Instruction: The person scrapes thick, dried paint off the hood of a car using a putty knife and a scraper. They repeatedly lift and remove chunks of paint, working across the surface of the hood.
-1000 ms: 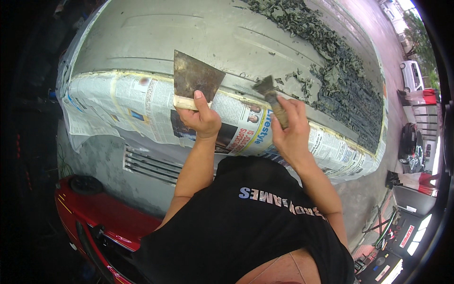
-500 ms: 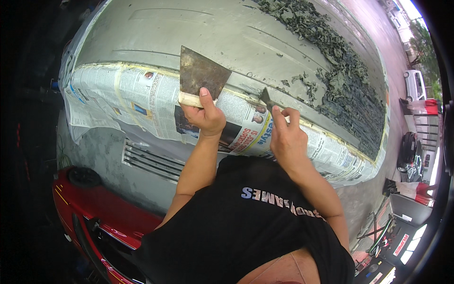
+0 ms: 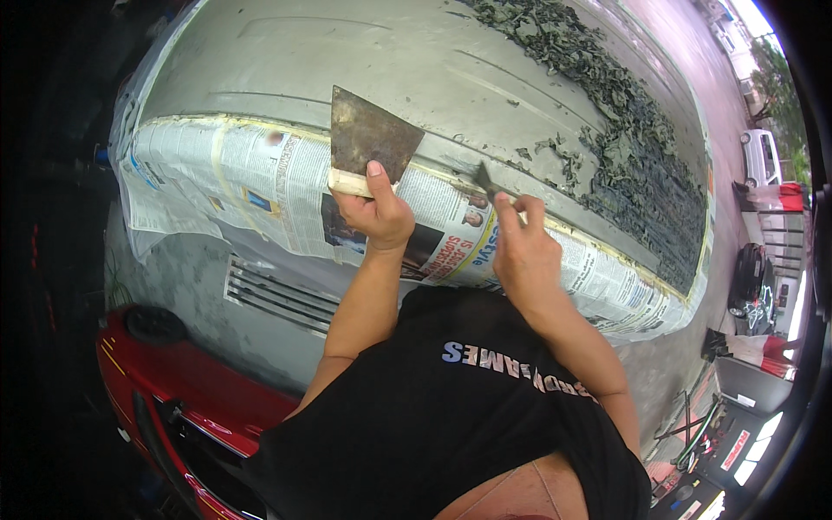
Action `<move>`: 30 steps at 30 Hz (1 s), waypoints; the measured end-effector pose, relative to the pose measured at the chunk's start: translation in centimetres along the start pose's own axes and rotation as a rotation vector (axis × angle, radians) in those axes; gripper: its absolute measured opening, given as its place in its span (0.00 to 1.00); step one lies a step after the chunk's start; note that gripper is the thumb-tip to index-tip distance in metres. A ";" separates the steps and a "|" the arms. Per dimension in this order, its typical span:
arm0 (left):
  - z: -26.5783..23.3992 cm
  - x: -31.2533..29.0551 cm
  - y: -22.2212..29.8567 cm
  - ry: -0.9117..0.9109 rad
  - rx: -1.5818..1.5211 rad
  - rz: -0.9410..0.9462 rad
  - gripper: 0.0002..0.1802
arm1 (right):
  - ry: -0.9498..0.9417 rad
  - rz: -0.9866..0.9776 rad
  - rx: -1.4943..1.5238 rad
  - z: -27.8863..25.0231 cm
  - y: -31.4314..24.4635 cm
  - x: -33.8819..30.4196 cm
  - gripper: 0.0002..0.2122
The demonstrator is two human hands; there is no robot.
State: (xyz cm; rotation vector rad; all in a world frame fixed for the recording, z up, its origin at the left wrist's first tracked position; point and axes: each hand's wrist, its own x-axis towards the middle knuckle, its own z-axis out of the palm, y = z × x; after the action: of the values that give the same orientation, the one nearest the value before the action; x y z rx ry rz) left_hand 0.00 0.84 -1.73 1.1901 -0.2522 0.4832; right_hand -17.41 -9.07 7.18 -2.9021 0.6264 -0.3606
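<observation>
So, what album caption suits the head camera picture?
Left fingers hold a wide scraper, right fingers a smaller scraper, near newspaper taped along a grey panel.

"Where could your left hand pass?"

"To its left I have open room, over the newspaper sheets and the smooth grey panel at the upper left of the frame. Straight up, the wide scraper I hold stands in the way."

"And your right hand?"

"Up and to its right, scattered flakes lie on the panel, and beyond them a thick band of crumpled dark flakes runs from the top centre down to the right of the frame."

"Anything between your hands?"

"A gap near mid-frame, between the wide scraper and my narrow scraper."
</observation>
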 end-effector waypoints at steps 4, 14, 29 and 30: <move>0.0 -0.1 -0.2 -0.009 0.058 0.055 0.23 | 0.170 0.044 0.104 -3.4 2.7 -1.4 0.22; 0.1 0.1 0.6 -0.057 0.048 -0.040 0.20 | 0.595 0.636 0.808 -6.2 12.4 -9.3 0.19; -1.3 9.5 4.1 -0.335 0.091 -0.595 0.10 | 1.088 0.828 1.008 -7.1 20.4 -18.8 0.18; -0.8 9.2 4.6 -0.377 0.163 -0.635 0.11 | 1.090 0.836 1.015 -6.8 20.5 -19.1 0.18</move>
State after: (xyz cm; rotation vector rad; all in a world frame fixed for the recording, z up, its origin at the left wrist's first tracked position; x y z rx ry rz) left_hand 5.73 5.02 5.77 1.4365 -0.1442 -0.2840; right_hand -44.02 -20.14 5.80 -1.1671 1.1913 -1.5248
